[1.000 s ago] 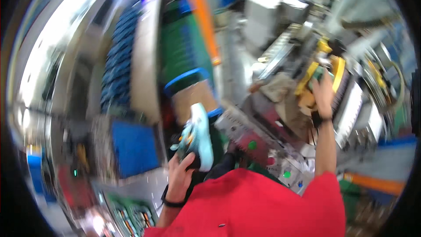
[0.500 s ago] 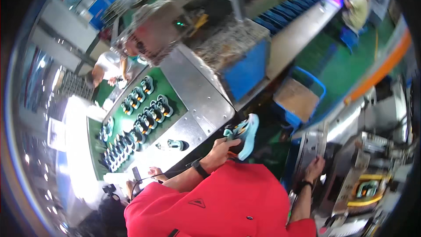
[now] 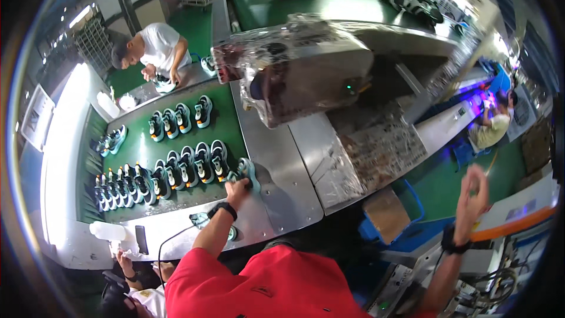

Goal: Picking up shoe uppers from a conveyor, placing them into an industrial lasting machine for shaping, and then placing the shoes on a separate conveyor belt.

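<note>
My left hand point(image 3: 238, 193) is closed round a light-blue and dark sneaker point(image 3: 249, 172). It holds the shoe at the right end of the front row of sneakers point(image 3: 187, 165), where the green conveyor belt point(image 3: 141, 152) meets its metal edge. Whether the sole touches the surface cannot be made out. My right hand point(image 3: 472, 200) is raised at the far right above machinery, its fingers slightly bent and apart, nothing visible in them. Close to my left wrist lie pale-green shoe parts point(image 3: 201, 219), partly hidden by my forearm.
A plastic-wrapped machine point(image 3: 312, 73) stands over the line. Across the belt a person in white point(image 3: 159, 50) handles a shoe; another person point(image 3: 144, 301) sits at lower left near a white bottle point(image 3: 107, 231) and a phone point(image 3: 142, 239). A stool point(image 3: 385, 215) stands right of the bench.
The view has swung round toward the belt. My left hand has carried the sneaker from before my body to the front row. My right hand has lifted off the machine at the right.
</note>
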{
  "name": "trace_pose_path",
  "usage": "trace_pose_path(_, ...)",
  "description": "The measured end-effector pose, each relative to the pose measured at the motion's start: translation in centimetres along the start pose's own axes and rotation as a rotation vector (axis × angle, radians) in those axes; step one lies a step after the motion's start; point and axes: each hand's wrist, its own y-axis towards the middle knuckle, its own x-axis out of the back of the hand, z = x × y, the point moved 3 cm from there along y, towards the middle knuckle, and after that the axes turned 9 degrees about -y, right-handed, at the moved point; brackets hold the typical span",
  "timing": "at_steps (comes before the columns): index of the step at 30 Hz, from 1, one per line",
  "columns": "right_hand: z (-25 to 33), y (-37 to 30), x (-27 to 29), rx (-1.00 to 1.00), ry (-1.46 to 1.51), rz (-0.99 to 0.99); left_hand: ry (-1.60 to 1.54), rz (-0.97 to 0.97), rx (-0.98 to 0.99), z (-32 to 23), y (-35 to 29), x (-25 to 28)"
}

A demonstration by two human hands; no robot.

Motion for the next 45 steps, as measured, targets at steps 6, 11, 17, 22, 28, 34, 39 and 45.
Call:
trace_pose_path(6, 23.0, 22.4, -13.4, 0.697, -0.045, 0.108, 0.535, -0.16, -0.3, -1.6, 11.6, 0.8)
trace_pose_path(11, 36.9, 33.8, -27.9, 1.139, -0.16, 0.06, 0.63, -0.33, -0.277, -0.5, 12.3, -2.5)
trace_pose_path(17, 48.3, 34.2, -35.8, 0.797, -0.18, 0.527, 0.648, -0.361, -0.27, -1.3, 12.5, -3.3)
trace_pose_path(22, 44.6, 34.8, -35.9, 0.586, -0.07, 0.366, 0.611, -0.387, -0.277, -0.9, 12.8, -3.1)
trace_pose_path(28, 34.4, 37.8, -38.0, 0.449, 0.282, 0.463, 0.692, -0.279, -0.225, 7.0, 18.5, -0.4)
trace_pose_path(34, 31.9, 36.1, -27.0, 0.222, 0.547, 0.303, 0.462, -0.011, -0.553, -2.7, 7.4, -2.1)
trace_pose_path(39, 22.6, 31.4, -14.3, 0.089, 0.745, 0.015, -0.089, 0.757, -0.051, -9.2, -10.1, -12.5)
trace_pose_path(45, 14.7, 17.6, -3.8, -0.177, 0.705, 0.064, -0.532, 1.772, 0.502, -15.4, -28.8, -24.7)
